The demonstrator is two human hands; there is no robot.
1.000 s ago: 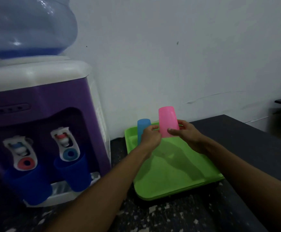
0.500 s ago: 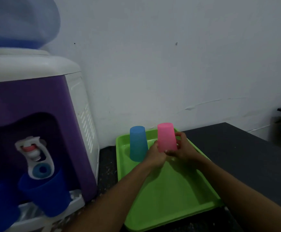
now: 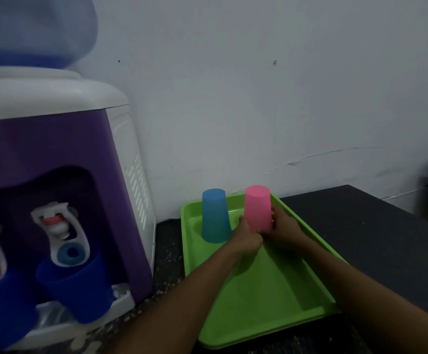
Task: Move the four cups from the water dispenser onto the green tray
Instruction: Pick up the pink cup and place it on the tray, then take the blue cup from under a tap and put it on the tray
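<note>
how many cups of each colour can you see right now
light blue cup: 1, upside down on the green tray
pink cup: 1, held by left hand and right hand
dark blue cups: 2, at the water dispenser
total: 4

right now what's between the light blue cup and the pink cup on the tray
Head view: only a bare strip of green tray separates the light blue cup from the pink cup; the left hand sits just in front.

dark counter [image 3: 376,233] carries the green tray [image 3: 271,297] and water dispenser [image 3: 54,154].
</note>
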